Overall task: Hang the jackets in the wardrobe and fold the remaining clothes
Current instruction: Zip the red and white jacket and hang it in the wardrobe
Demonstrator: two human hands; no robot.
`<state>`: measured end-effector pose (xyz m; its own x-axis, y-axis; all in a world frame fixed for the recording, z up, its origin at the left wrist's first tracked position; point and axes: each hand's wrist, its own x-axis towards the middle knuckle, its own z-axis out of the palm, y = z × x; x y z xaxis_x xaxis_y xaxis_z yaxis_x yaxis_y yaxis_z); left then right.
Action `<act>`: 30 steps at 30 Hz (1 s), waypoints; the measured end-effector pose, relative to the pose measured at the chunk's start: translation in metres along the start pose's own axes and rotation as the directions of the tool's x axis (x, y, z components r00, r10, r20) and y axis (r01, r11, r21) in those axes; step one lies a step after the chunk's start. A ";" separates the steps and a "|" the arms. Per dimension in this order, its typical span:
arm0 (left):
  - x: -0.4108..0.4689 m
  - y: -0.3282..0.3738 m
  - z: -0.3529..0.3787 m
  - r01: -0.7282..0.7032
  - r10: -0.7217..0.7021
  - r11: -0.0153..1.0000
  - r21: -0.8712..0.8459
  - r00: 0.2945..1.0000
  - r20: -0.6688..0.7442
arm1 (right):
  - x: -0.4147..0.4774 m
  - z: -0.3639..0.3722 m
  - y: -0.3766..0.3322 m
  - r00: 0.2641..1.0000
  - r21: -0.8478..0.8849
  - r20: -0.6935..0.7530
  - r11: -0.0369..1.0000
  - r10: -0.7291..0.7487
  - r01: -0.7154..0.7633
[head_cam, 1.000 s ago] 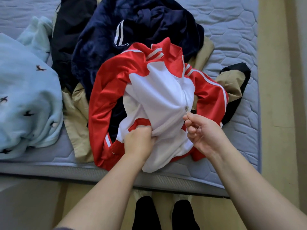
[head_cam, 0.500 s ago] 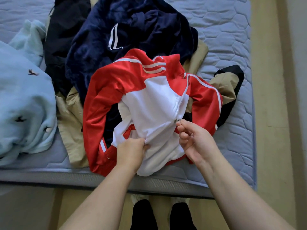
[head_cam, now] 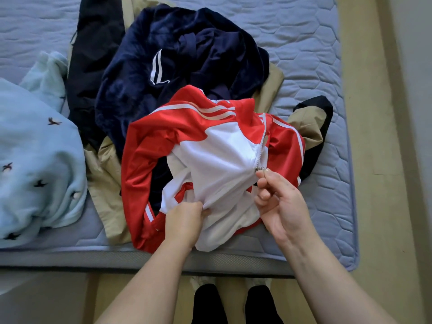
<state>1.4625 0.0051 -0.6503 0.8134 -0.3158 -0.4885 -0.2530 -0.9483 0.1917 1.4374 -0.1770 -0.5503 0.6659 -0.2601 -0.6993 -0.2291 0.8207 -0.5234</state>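
The left hand (head_cam: 184, 220) is closed on a bunch of white cloth at the lower front of the red and white jacket (head_cam: 217, 155); the fingers are curled into the fabric. The right hand (head_cam: 280, 206) pinches the zipper pull (head_cam: 259, 169) between thumb and forefinger; the other fingers are loosely curled below it. The zipper runs up from the pull towards the collar, and the teeth above the pull are joined.

The jacket lies crumpled at the near edge of the mattress (head_cam: 315, 43), near the middle of that edge, with its hem just at the edge. It rests on top of a beige garment (head_cam: 109, 206), which shows at its left side and again, with a black lining, at its right side. A navy garment (head_cam: 187, 66) with two white stripes lies just behind the jacket, touching it. A black garment (head_cam: 95, 54) lies at the left of the navy one. A light blue garment (head_cam: 35, 160) with small dark bird figures occupies the near left part of the mattress.

The floor (head_cam: 374, 136) runs along the right edge of the mattress.
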 end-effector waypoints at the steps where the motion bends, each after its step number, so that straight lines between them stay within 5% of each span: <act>1: -0.003 0.001 -0.001 -0.017 0.017 1.000 0.014 1.000 0.000 | -0.001 0.001 -0.002 1.000 0.003 0.011 1.000 -0.016 0.016; 9: 0.005 0.013 -0.070 0.118 -0.079 0.991 -0.066 0.900 0.428 | -0.017 0.010 -0.019 0.988 -0.170 0.141 0.982 -0.064 0.087; 13: 0.023 0.045 -0.159 0.138 -0.097 0.850 -0.508 0.990 0.105 | -0.029 0.017 -0.028 0.974 -0.300 0.217 0.945 -0.069 0.133; 15: 0.031 0.072 -0.197 0.117 -0.086 0.735 -0.668 0.993 0.080 | -0.036 0.022 -0.030 0.969 -0.360 0.237 0.920 -0.071 0.156; 20: 0.037 0.115 -0.223 0.172 -0.029 0.855 -0.488 0.958 0.286 | -0.052 0.030 -0.035 0.953 -0.464 0.282 0.854 -0.108 0.234; 21: 0.035 0.116 -0.223 0.240 -0.064 0.801 -0.549 0.946 0.319 | -0.056 0.030 -0.036 0.956 -0.478 0.272 0.847 -0.111 0.234; 23: 0.023 0.114 -0.228 0.376 -0.127 0.508 -0.775 0.923 0.365 | -0.064 0.029 -0.038 0.969 -0.522 0.223 0.827 -0.103 0.208; 25: 0.011 0.109 -0.235 0.357 -0.152 0.257 -0.898 0.933 0.327 | -0.074 0.032 -0.038 0.981 -0.569 0.175 0.804 -0.084 0.171; 30: -0.040 0.091 -0.269 0.221 -0.223 0.075 -0.972 0.954 0.199 | -0.109 0.060 -0.042 0.989 -0.610 0.150 0.788 0.008 0.086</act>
<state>1.5473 -0.0596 -0.3844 0.7280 -0.0962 -0.6787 0.6700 -0.1097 0.7342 1.4168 -0.1531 -0.4228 0.7628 -0.1747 -0.6226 -0.5562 0.3138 -0.7695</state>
